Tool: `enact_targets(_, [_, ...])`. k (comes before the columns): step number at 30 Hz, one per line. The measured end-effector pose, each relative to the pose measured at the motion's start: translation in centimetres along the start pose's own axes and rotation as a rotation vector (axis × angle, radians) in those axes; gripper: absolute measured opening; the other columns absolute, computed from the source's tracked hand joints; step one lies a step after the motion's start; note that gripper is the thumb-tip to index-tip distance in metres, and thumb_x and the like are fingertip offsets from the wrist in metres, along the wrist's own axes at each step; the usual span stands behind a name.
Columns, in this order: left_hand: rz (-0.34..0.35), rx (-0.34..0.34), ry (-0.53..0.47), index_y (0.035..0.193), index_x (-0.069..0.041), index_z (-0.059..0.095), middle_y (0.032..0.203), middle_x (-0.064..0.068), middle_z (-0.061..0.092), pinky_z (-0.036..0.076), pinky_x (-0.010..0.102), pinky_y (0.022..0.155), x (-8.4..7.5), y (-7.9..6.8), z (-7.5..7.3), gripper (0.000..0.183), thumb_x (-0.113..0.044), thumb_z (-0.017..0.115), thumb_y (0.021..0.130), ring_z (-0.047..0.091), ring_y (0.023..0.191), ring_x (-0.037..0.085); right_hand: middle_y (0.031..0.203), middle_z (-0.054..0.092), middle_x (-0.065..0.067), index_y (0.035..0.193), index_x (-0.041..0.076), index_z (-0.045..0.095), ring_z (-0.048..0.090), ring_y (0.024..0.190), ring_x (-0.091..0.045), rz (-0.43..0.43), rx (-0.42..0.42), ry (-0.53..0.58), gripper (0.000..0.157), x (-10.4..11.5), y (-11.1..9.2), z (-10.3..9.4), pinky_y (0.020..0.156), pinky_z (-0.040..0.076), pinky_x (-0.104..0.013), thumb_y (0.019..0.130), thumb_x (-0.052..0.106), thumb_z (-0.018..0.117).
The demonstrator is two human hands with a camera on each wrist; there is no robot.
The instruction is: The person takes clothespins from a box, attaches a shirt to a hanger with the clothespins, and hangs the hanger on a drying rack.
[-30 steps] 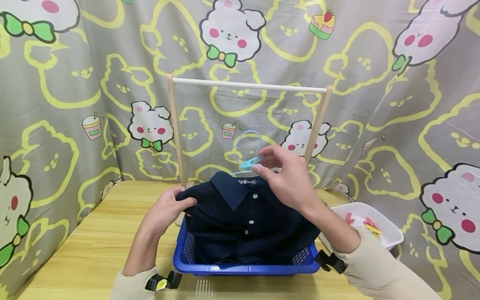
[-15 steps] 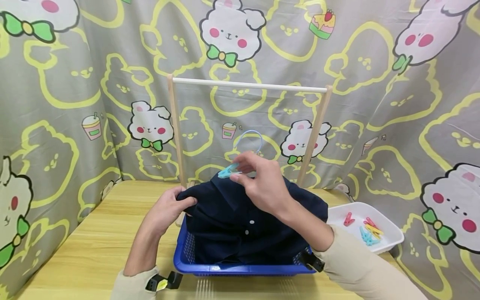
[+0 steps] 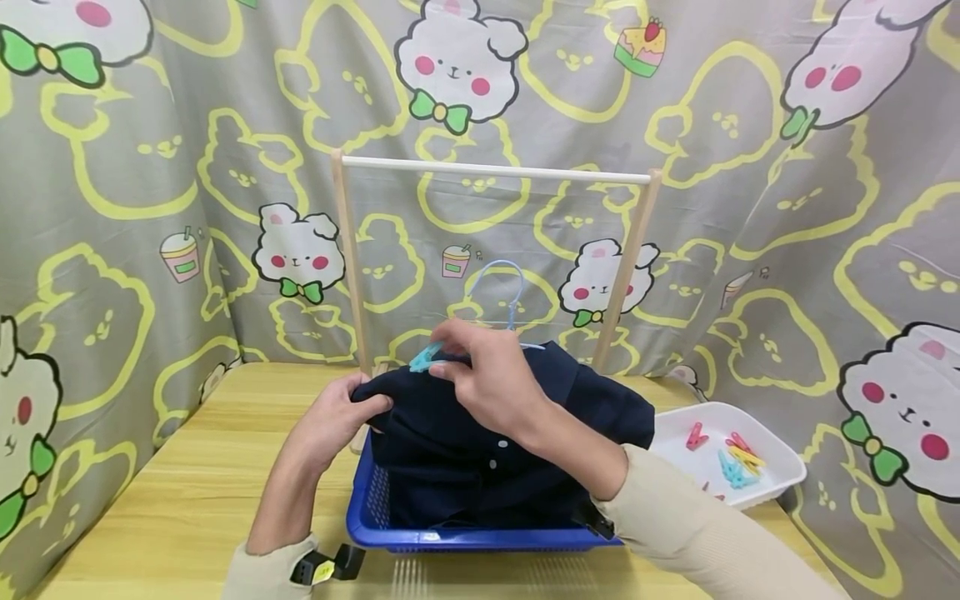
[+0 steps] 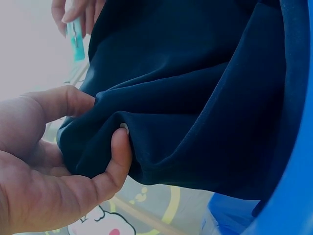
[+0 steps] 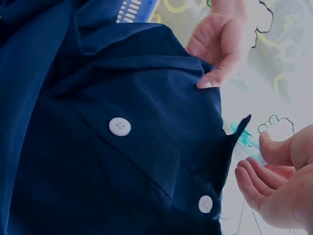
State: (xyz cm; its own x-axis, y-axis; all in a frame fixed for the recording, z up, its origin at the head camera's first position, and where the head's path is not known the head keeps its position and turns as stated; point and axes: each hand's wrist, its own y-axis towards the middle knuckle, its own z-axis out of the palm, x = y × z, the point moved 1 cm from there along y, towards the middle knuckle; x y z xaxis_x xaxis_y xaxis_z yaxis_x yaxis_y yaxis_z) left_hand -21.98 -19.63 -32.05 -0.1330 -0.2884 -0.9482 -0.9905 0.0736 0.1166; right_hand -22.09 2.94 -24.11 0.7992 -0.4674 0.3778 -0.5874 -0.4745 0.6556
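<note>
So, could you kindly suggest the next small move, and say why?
I'd probably clip the turquoise clothespin, pinched in the right hand, onto the navy button-up shirt: its tip is near the shirt's upper edge, and the left hand grips fabric nearby.

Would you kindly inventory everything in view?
shirt: one, navy, partly in basket
basket: one, blue, on table
hanger: one, pale blue, hook above shirt
clothespin: one, light blue, in right hand
tray: one, white, right of basket
other clothespins: several, pink, yellow, light blue, in tray
rack: one, pale wood, white bar, behind shirt
table: one, wood-toned, beneath basket
curtain: count unclear, patterned grey, backdrop
sleeves: two, beige, left and right
wrist devices: two, black, at sleeve ends
left hand: one, pinching shirt
right hand: one, holding clothespin
</note>
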Motion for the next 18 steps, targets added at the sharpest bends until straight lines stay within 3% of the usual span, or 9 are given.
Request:
enact_targets(10, [-0.005,0.011,-0.004,0.091,0.000,0.053,0.078,0.003,0.042,0.037,0.032,0.065,-0.04,-0.02,0.16,0.018,-0.013,0.065,0.094,0.046,0.076,0.023,0.097,0.074,-0.001,0.107,0.010,0.068,0.069,0.085,-0.011,-0.064,0.032,-0.081,0.018,-0.08,-0.15,0.29,0.075,0.057,-0.026,0.091,0.001,0.072])
enact_targets(18, [-0.012,0.008,-0.004,0.091,-0.001,0.053,0.079,0.003,0.042,0.037,0.033,0.065,-0.05,-0.11,0.09,0.018,-0.014,0.065,0.094,0.044,0.076,0.022,0.097,0.070,-0.003,0.109,0.010,0.067,0.068,0.091,-0.016,-0.067,0.078,-0.160,0.022,0.14,-0.29,0.25,0.077,0.056,-0.029,0.091,-0.003,0.069])
